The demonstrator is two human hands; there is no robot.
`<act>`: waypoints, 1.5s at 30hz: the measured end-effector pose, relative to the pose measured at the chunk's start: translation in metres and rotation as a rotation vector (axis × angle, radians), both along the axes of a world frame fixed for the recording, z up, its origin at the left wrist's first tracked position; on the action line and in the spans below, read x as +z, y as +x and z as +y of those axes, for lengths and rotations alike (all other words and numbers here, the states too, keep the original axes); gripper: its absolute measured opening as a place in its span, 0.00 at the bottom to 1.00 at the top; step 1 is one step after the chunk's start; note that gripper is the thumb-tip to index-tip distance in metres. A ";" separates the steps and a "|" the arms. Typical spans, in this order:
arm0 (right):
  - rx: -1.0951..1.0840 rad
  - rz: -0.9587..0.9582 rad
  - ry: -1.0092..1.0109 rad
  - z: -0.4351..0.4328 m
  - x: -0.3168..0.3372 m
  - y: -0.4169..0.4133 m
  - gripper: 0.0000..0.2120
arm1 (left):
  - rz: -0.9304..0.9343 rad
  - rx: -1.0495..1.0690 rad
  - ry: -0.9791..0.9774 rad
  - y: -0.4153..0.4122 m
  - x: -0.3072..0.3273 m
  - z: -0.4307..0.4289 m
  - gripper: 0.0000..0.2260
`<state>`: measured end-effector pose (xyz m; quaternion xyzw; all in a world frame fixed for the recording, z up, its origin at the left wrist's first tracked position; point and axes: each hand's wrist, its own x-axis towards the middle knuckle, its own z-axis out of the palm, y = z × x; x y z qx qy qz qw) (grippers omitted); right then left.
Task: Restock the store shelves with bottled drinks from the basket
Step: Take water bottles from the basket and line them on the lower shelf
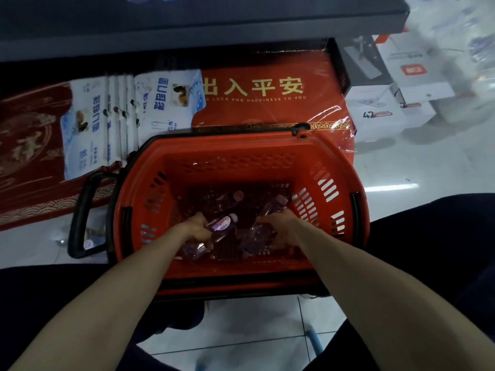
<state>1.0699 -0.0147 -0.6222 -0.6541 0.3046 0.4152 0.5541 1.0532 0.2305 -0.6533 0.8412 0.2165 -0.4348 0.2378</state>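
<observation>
Two bare hands reach down into a red plastic basket [241, 147] that stands on the pale tiled floor [401, 170]. The left hand [197, 232] has its fingers curled round a labelled bottle [223, 223] with a purple band and a pale cap. This bottle lies tilted near the middle of the basket bottom. The right hand [281, 228] grips a second bottle [270, 210], whose cap points away toward the far right wall of the basket. More bottles [230, 198] of the same purple tint lie loose on the bottom, some under the hands, and I cannot count them exactly.

A black handle [80, 210] hangs out on the left side of the basket. Directly behind the basket lies a red doormat [267, 103] in clear plastic wrap, with gold characters, and the far rim of the basket covers its near edge. To the left of it is a row of white and blue packages [160, 103], and further left a dark red mat [26, 143] with a gold pattern. Above all of these runs the dark edge of a shelf [187, 22]. White boxes [375, 111] are stacked on the floor at the right. Dark trouser legs [428, 236] frame the basket on both sides.
</observation>
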 end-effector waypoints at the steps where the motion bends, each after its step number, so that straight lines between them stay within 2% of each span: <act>1: 0.008 -0.039 -0.022 0.000 0.006 0.002 0.08 | -0.024 0.016 -0.037 0.000 0.007 0.002 0.22; 4: 0.038 -0.167 -0.096 0.002 0.024 0.011 0.10 | -0.130 0.060 -0.159 0.006 0.031 0.005 0.39; 6: 0.030 -0.231 -0.094 0.005 0.037 0.020 0.14 | -0.207 0.087 -0.251 0.017 0.047 0.005 0.43; 10: 0.049 -0.372 -0.056 0.010 0.069 0.043 0.17 | -0.433 0.111 -0.371 0.029 0.100 -0.009 0.32; 12: 0.058 -0.447 -0.001 0.012 0.096 0.053 0.18 | -0.545 0.135 -0.402 0.031 0.121 -0.014 0.30; 15: 0.104 -0.525 0.091 0.010 0.144 0.060 0.27 | -0.695 0.232 -0.486 0.032 0.151 -0.020 0.31; 18: 0.150 -0.590 0.182 0.008 0.184 0.070 0.19 | -0.840 0.332 -0.566 0.038 0.184 -0.032 0.32; 25: 0.022 -0.860 0.205 0.020 0.259 0.107 0.17 | -1.078 0.385 -0.589 0.074 0.253 -0.051 0.35; 27: 0.037 -0.896 0.215 0.020 0.280 0.115 0.14 | -1.126 0.362 -0.561 0.086 0.271 -0.048 0.39; 29: 0.070 -0.933 0.243 0.019 0.297 0.126 0.13 | -1.164 0.343 -0.561 0.098 0.287 -0.045 0.38; 33: 0.066 -1.028 0.238 0.023 0.318 0.150 0.20 | -1.290 0.300 -0.551 0.119 0.313 -0.042 0.33; 36: 0.057 -1.141 0.184 0.029 0.322 0.170 0.20 | -1.371 0.290 -0.519 0.135 0.326 -0.039 0.32; 41: 0.085 -1.323 0.069 0.045 0.317 0.199 0.24 | -1.443 0.400 -0.449 0.168 0.323 -0.034 0.30; 45: 0.065 -1.385 0.005 0.059 0.300 0.223 0.33 | -1.450 0.455 -0.474 0.190 0.309 -0.029 0.28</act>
